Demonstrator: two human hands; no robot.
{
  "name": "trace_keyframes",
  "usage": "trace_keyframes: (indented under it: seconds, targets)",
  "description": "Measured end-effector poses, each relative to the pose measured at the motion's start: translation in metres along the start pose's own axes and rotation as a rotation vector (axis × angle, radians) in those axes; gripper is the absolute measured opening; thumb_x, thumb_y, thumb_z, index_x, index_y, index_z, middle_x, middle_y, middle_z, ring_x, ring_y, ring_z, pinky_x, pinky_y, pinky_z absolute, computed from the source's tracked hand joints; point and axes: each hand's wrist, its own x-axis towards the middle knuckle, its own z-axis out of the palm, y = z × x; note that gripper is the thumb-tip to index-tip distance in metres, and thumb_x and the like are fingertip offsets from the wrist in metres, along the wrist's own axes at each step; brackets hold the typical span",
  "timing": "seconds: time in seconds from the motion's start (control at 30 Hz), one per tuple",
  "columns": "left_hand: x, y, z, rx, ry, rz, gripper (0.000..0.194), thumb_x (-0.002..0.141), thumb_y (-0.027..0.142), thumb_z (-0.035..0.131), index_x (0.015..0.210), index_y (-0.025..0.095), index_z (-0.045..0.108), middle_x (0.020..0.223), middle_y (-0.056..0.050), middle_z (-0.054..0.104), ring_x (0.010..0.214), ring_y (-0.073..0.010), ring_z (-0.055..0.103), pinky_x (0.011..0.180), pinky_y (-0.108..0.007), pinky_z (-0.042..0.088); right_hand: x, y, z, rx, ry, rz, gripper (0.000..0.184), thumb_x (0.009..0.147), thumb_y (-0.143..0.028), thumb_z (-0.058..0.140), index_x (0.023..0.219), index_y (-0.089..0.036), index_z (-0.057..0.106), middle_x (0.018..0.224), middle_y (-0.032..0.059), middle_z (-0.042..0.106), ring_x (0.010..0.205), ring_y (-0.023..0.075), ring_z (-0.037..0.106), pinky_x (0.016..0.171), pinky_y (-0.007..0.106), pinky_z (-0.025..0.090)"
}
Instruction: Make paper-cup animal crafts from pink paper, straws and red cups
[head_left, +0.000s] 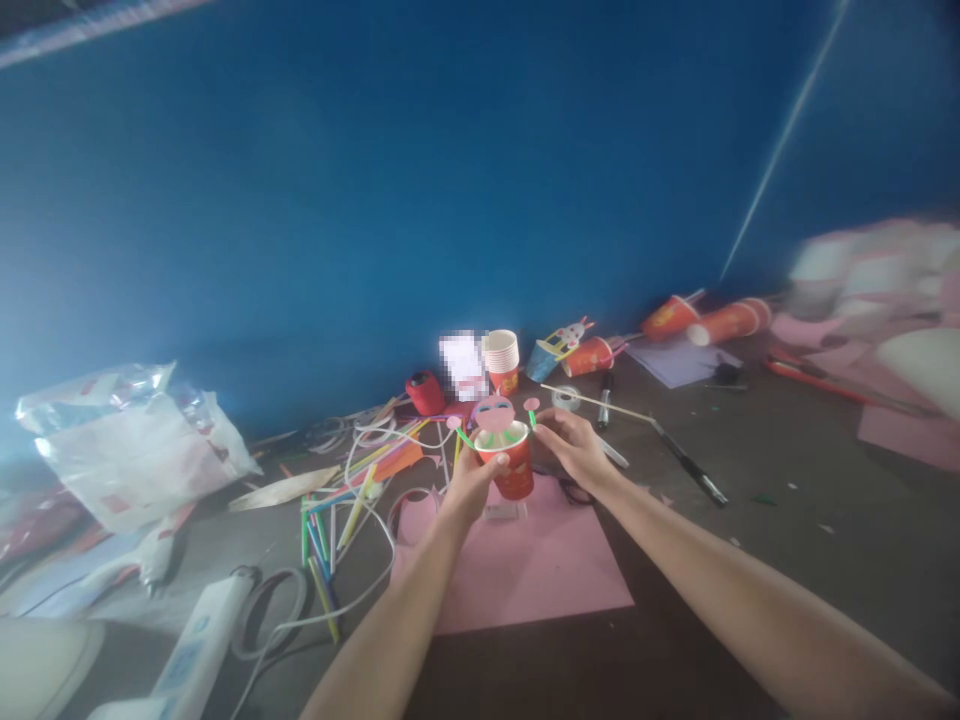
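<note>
My left hand [472, 485] is wrapped around a red paper cup [514, 475], held upright above a pink paper sheet [532, 570]. A pink paper face [495, 413] with drawn eyes stands up from the cup's mouth, with green straw pieces inside below it. On the left side a green straw arm ends in a pink paper disc [454, 423]. At the cup's right side, the fingertips of my right hand [574, 445] pinch a green straw [532, 415] tipped with another pink disc. Whether this straw joins the cup is hard to see.
Coloured straws [322, 540] and a white cable [394, 545] lie to the left, near a power strip [206, 630] and a glue gun [150, 565]. Behind stand stacked cups [502, 355] and a red spool-like object [425, 393]. A pen [690, 460] and red-handled scissors [810, 375] lie right.
</note>
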Motion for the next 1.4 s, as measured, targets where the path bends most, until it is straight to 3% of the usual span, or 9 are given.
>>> trace_keyframes:
  seconds: [0.23, 0.37, 0.47, 0.57, 0.83, 1.0, 1.17, 1.4]
  targets:
    - [-0.001, 0.004, 0.002, 0.007, -0.037, -0.003, 0.054, 0.065, 0.038, 0.074, 0.111, 0.015, 0.055, 0.098, -0.009, 0.065, 0.092, -0.0227, 0.060, 0.083, -0.035, 0.045, -0.001, -0.001, 0.001, -0.007, -0.029, 0.017, 0.022, 0.079, -0.041, 0.059, 0.078, -0.019, 0.058, 0.066, 0.0001, 0.059, 0.060, 0.0138, 0.055, 0.056, 0.026, 0.045]
    - [-0.004, 0.010, 0.007, 0.031, -0.056, -0.014, 0.057, 0.064, 0.039, 0.075, 0.112, 0.015, 0.056, 0.100, -0.010, 0.066, 0.092, -0.0235, 0.060, 0.083, -0.034, 0.045, 0.000, -0.006, -0.004, -0.062, -0.001, -0.033, 0.024, 0.079, -0.040, 0.060, 0.090, -0.019, 0.060, 0.083, 0.0042, 0.063, 0.078, 0.0185, 0.060, 0.068, 0.029, 0.048]
    - [-0.007, 0.015, 0.011, 0.034, -0.106, 0.001, 0.058, 0.063, 0.036, 0.076, 0.114, 0.015, 0.055, 0.105, -0.010, 0.065, 0.097, -0.0245, 0.059, 0.086, -0.035, 0.044, 0.002, -0.009, -0.009, -0.095, 0.001, -0.055, 0.036, 0.077, -0.041, 0.063, 0.106, -0.020, 0.058, 0.098, 0.0062, 0.062, 0.092, 0.0207, 0.059, 0.078, 0.032, 0.048]
    - [-0.009, 0.017, 0.015, 0.036, -0.169, 0.013, 0.055, 0.064, 0.032, 0.077, 0.111, 0.014, 0.055, 0.105, -0.011, 0.064, 0.097, -0.0250, 0.059, 0.086, -0.036, 0.044, 0.004, -0.009, -0.012, -0.115, -0.046, -0.056, 0.035, 0.077, -0.043, 0.063, 0.102, -0.020, 0.062, 0.102, 0.0071, 0.062, 0.096, 0.0215, 0.058, 0.083, 0.033, 0.046]
    - [-0.010, 0.012, 0.016, 0.077, -0.156, 0.113, 0.060, 0.060, 0.029, 0.080, 0.112, 0.014, 0.054, 0.108, -0.012, 0.063, 0.099, -0.0266, 0.058, 0.087, -0.037, 0.044, -0.003, -0.003, 0.002, 0.118, -0.171, 0.094, 0.034, 0.073, -0.041, 0.068, 0.100, -0.022, 0.065, 0.107, 0.0070, 0.065, 0.100, 0.0231, 0.061, 0.084, 0.035, 0.048]
    - [-0.011, 0.010, 0.016, 0.190, -0.134, 0.183, 0.062, 0.057, 0.031, 0.081, 0.111, 0.014, 0.056, 0.107, -0.012, 0.062, 0.099, -0.0264, 0.058, 0.087, -0.036, 0.044, -0.007, 0.003, 0.007, 0.202, -0.200, 0.150, 0.035, 0.073, -0.037, 0.068, 0.104, -0.022, 0.063, 0.099, 0.0067, 0.068, 0.092, 0.0233, 0.064, 0.077, 0.035, 0.051]
    - [-0.013, 0.009, 0.017, 0.239, -0.154, 0.222, 0.066, 0.054, 0.032, 0.083, 0.112, 0.015, 0.057, 0.104, -0.012, 0.062, 0.098, -0.0263, 0.058, 0.088, -0.036, 0.044, -0.007, 0.011, 0.008, 0.156, -0.096, 0.146, 0.025, 0.070, -0.036, 0.071, 0.089, -0.020, 0.068, 0.093, 0.0059, 0.068, 0.085, 0.0221, 0.064, 0.075, 0.035, 0.050]
    - [-0.012, -0.002, 0.019, 0.289, -0.116, 0.246, 0.068, 0.054, 0.033, 0.083, 0.114, 0.015, 0.056, 0.105, -0.012, 0.062, 0.098, -0.0272, 0.058, 0.088, -0.036, 0.043, -0.007, 0.007, 0.010, 0.113, -0.036, 0.088, 0.013, 0.071, -0.032, 0.070, 0.075, -0.020, 0.068, 0.090, 0.0057, 0.068, 0.095, 0.0218, 0.061, 0.082, 0.033, 0.048]
